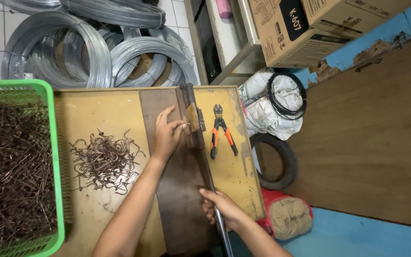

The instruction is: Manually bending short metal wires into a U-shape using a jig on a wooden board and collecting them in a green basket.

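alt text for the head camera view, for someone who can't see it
Seen from above, a person's left hand holds a small wire piece at a bending jig on a yellow workbench, while the right hand grips the jig's long lever. A pile of bent hooks and orange-handled cutters lie alongside.

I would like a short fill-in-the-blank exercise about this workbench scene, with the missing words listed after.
1. The right hand grips the long metal ____ of the bending tool.
2. The basket full of straight wire pieces is ____ in colour.
3. The cutters with orange handles lie to the ____ of the bending tool.
4. The left hand holds a small wire piece at the tool, beside a pile of ____ wire hooks.

Missing words: lever; green; right; bent
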